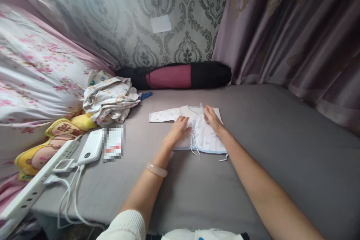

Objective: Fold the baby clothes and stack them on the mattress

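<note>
Here, two hands (179, 129) (213, 120), one shirt (209, 140)

Back wall (123, 18): pale grey-green paper w/ dk. damask pattern, big ovals & leaf scrolls.
White sheet (161, 24): small rect. on the wall, approx. mid, slightly tilted.
R curtain (270, 26): mauve-purple, deep folds, gold-ish motif near top; comes down to the bed (281, 150).
L floral cloth (36, 67): white w/ pink flowers.
Bed cover: plain grey, a few lt. creases.
Light: soft, bluish at upper L; R side is darker.
</note>
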Motion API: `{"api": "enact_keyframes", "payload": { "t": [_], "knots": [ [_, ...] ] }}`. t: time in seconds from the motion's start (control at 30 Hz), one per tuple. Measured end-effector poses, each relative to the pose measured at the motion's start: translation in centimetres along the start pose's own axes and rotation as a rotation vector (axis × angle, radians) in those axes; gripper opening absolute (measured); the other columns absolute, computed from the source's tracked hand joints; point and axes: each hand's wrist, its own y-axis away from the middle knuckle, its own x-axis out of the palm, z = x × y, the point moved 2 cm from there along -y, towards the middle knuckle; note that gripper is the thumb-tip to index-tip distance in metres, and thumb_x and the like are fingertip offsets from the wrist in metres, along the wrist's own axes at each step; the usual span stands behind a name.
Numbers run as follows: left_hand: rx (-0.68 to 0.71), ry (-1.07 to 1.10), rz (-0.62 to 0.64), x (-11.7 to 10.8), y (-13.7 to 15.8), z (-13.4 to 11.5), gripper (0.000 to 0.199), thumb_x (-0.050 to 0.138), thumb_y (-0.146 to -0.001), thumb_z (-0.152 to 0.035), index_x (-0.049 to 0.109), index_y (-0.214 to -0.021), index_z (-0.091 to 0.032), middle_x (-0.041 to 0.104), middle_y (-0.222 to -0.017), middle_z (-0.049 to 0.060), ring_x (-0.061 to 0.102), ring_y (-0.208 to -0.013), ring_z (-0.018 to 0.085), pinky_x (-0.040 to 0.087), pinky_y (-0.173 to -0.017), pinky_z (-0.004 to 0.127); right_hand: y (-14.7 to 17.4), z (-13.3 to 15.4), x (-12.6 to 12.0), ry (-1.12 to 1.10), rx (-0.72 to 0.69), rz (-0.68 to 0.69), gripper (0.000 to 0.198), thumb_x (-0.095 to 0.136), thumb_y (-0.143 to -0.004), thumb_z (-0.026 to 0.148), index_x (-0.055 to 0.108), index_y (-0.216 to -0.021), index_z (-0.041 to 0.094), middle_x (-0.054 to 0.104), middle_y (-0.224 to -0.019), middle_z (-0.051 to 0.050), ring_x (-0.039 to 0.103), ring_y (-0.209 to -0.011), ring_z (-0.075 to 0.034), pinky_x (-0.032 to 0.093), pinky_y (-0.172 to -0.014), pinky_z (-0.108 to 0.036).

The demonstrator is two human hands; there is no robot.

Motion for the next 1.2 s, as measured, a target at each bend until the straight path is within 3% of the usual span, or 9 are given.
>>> {"api": "enact_keyframes", "payload": {
  "t": [0.13,0.27,0.37,0.5,0.83,1.2],
  "knots": [
    [-0.002,-0.066,0.063,-0.8,1.6,-1.9,0.039,0.049,-0.09,-0.029,0.042,-0.127,-0.019,0.054,-0.126,0.013,0.046,-0.127,0.025,0.03,-0.114,0.047,2.0,-0.1,1.6,0.838,-0.228,0.221,0.061,0.031,-0.095,0.052,0.038,-0.146,0.018,0.023,-0.158,-0.011,0.012,-0.146,-0.023,0.003,-0.118,-0.045],
    [-0.059,-0.114,0.109,-1.3,3.4,-3.4,0.037,0.049,-0.09,-0.03,0.045,-0.125,-0.019,0.052,-0.127,0.014,0.046,-0.127,0.025,0.033,-0.112,0.045,2.8,-0.3,2.4,1.191,-0.228,0.351,0.059,0.022,-0.098,0.05,0.033,-0.149,0.023,0.017,-0.159,-0.007,0.008,-0.147,-0.025,0.004,-0.116,-0.052],
    [-0.159,-0.162,0.129,-1.0,4.7,-4.1,0.04,0.047,-0.092,-0.036,0.044,-0.127,-0.017,0.049,-0.133,0.016,0.039,-0.133,0.029,0.034,-0.11,0.048,2.7,-0.3,2.7,1.255,-0.202,0.368,0.059,0.019,-0.098,0.049,0.032,-0.15,0.024,0.019,-0.159,-0.007,0.011,-0.146,-0.027,0.007,-0.115,-0.054],
    [-0.235,-0.19,0.083,-0.5,5.9,-4.8,0.04,0.037,-0.097,-0.039,0.043,-0.129,-0.016,0.042,-0.143,0.015,0.033,-0.138,0.027,0.027,-0.113,0.047,2.4,-0.2,2.8,1.276,-0.165,0.378,0.058,0.017,-0.099,0.046,0.031,-0.15,0.024,0.019,-0.159,-0.007,0.012,-0.146,-0.027,0.007,-0.115,-0.054],
    [-0.236,-0.197,-0.034,-1.6,6.2,-5.3,0.029,0.033,-0.098,-0.036,0.055,-0.103,-0.018,0.059,-0.116,0.01,0.052,-0.115,0.021,0.036,-0.105,0.037,2.1,-0.4,3.1,1.295,-0.152,0.362,0.058,0.017,-0.098,0.045,0.03,-0.15,0.023,0.018,-0.159,-0.007,0.013,-0.146,-0.026,0.008,-0.115,-0.055],
    [-0.222,-0.185,-0.036,-1.4,6.4,-5.1,0.024,0.037,-0.097,-0.035,0.054,-0.104,-0.02,0.057,-0.12,0.01,0.051,-0.117,0.021,0.036,-0.105,0.038,1.7,-0.5,3.2,1.271,-0.134,0.34,0.056,0.02,-0.098,0.043,0.033,-0.149,0.024,0.02,-0.159,-0.007,0.015,-0.146,-0.026,0.008,-0.115,-0.055]
  ]
}}
